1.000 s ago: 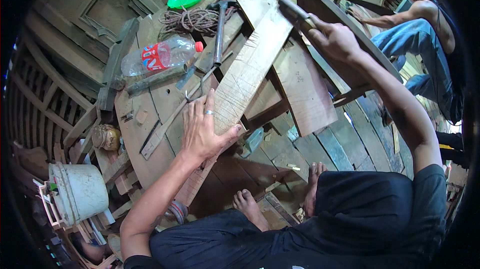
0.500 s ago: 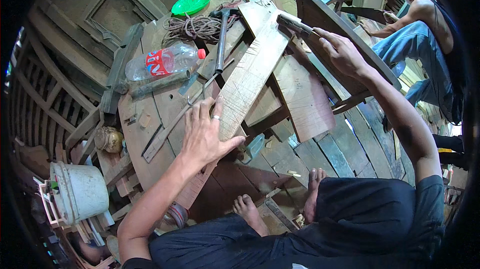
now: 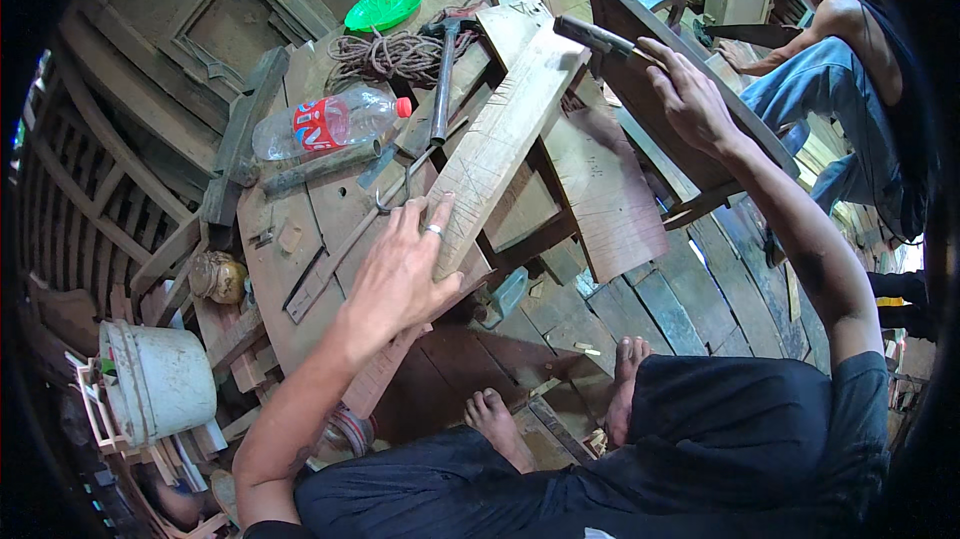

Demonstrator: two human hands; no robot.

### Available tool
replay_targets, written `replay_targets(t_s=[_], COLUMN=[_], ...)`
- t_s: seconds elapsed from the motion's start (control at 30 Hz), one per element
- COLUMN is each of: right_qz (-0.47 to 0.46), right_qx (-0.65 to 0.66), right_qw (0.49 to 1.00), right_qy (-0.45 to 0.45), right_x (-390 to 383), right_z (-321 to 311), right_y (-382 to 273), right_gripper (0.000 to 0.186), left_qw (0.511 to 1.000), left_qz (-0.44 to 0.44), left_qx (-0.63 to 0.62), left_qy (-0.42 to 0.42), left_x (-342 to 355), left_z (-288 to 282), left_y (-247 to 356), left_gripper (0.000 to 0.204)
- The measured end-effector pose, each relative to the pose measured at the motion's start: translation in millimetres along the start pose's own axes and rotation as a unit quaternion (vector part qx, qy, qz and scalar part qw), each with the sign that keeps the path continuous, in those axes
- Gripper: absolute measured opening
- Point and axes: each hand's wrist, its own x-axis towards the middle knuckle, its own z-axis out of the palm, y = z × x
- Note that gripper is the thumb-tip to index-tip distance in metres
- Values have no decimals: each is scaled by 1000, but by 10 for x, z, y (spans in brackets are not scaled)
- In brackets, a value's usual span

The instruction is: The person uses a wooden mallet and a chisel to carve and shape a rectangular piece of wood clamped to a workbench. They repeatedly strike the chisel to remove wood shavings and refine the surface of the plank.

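Observation:
A pale wooden board (image 3: 508, 129) with dark scored lines across it slants away from me over other wood pieces. My left hand (image 3: 400, 259) rests on its near end, fingers stretched out and a ring on one of them. At the far end, my right hand (image 3: 690, 99) is closed round a dark bar-shaped tool (image 3: 592, 37), whose exact kind I cannot make out. The tool lies over or just above the board's far right corner; whether they touch is unclear. A wider brown board (image 3: 610, 189) lies to the right, beneath the tool's side.
A hammer (image 3: 443, 89), a rope coil (image 3: 390, 57), a green basket (image 3: 385, 5) and a plastic bottle (image 3: 320, 127) sit on the bench left of the board. A white bucket (image 3: 160, 379) stands lower left. Another person (image 3: 845, 59) sits at upper right, beside a dark panel (image 3: 660, 59).
The board's far end has shifted slightly and shows more of its face. My right hand and the tool have moved slightly. My left thumb has drawn back to the left.

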Motion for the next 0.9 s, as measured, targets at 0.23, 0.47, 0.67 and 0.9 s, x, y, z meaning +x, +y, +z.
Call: replay_targets(t_s=[0.23,0.47,0.67,0.9], right_qz=[-9,-5,-13,-19], right_qx=[-22,-23,-25,-22], right_qw=[998,999,998,999], right_qy=[60,44,63,40], right_x=[-14,-33,-28,-35], right_z=[12,18,36,42], right_y=[-82,-154,-116,-177], right_gripper=[50,48,48,51], left_qw=[995,984,986,991], left_qz=[-34,-97,-94,-55], left_qx=[-88,-109,-99,-121], left_qy=[15,99,100,23], left_x=[-51,-1,-6,-28], left_z=[-42,6,11,-30], left_y=[-94,-115,-263,-16], left_gripper=[77,58,50,47])
